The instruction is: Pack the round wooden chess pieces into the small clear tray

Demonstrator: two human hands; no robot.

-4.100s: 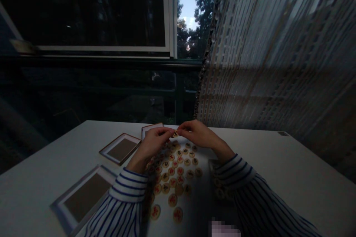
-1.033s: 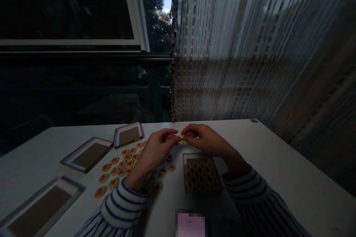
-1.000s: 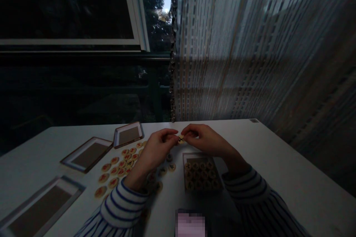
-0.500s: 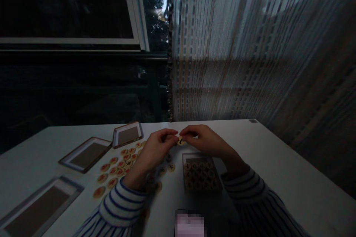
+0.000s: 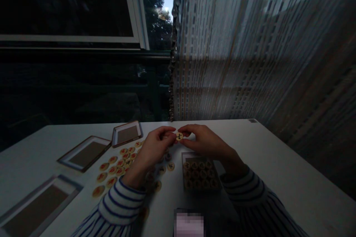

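Observation:
A round, pale Chinese chess piece (image 5: 179, 136) with a dark character is held up between my two hands, its face toward me. My left hand (image 5: 157, 144) pinches its left edge with thumb and fingers. From the other side, the thumb and fingers of my right hand (image 5: 204, 140) close on its right edge. Below my right hand lies a clear-walled box (image 5: 183, 168), where several dark-marked pieces (image 5: 203, 173) sit in rows. Red-marked pieces (image 5: 112, 170) are scattered left of my left forearm, which hides some of them. A dark-marked piece (image 5: 170, 166) lies between that forearm and the box.
Three shallow box parts lie at the left of the white table (image 5: 267, 166): a near one (image 5: 41, 203), a middle one (image 5: 86, 153) and a far one (image 5: 127, 134). Beyond the table hang a string curtain (image 5: 222, 63) and a window frame (image 5: 136, 14).
The held piece has turned so that more of its face shows, and it has risen slightly. My right fingers have shifted around its edge. The pieces on the table look unchanged.

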